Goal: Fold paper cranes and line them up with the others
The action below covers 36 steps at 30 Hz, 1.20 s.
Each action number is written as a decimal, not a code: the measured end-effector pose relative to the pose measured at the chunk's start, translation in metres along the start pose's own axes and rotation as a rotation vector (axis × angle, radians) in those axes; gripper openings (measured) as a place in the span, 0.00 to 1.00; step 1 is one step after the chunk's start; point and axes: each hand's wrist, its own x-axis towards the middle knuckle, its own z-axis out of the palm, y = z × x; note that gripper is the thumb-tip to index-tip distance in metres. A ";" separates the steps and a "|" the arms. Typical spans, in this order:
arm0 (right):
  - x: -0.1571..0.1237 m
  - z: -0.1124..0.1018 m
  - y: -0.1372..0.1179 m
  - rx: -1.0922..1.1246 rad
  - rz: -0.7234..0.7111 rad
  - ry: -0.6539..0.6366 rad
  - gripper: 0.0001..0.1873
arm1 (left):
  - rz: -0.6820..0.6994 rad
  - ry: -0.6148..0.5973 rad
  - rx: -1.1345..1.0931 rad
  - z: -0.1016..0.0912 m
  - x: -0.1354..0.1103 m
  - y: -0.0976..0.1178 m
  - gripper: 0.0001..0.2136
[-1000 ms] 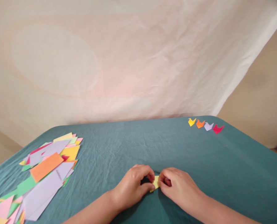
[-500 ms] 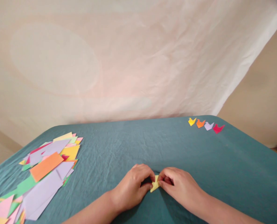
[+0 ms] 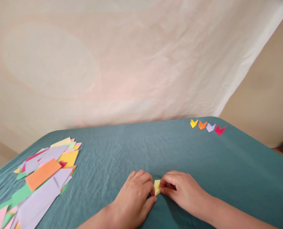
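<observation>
A small folded yellow paper piece (image 3: 157,186) rests on the teal tablecloth (image 3: 136,149) near the front edge. My left hand (image 3: 134,197) curls its fingers against the paper's left side. My right hand (image 3: 180,190) pinches the paper's right edge with thumb and fingertips. Both hands press low on the cloth, and most of the paper is hidden between the fingers.
A loose heap of coloured paper sheets (image 3: 40,176) lies at the left of the table. A row of small folded paper figures, yellow (image 3: 193,123), orange (image 3: 202,125), lilac (image 3: 210,127) and red (image 3: 219,129), sits at the far right corner. A cream cloth backdrop (image 3: 122,63) hangs behind.
The yellow paper has been turned more upright between my fingers. My left hand slid slightly forward and its fingers closed tighter; the view shifted a little to the right.
</observation>
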 end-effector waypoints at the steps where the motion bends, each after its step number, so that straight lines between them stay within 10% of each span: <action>1: 0.000 0.000 0.000 -0.003 -0.002 -0.004 0.03 | -0.011 -0.004 0.021 0.002 0.000 0.001 0.03; 36: 0.000 -0.004 -0.006 -0.091 0.044 0.000 0.06 | -0.180 0.034 0.029 0.015 0.010 0.003 0.04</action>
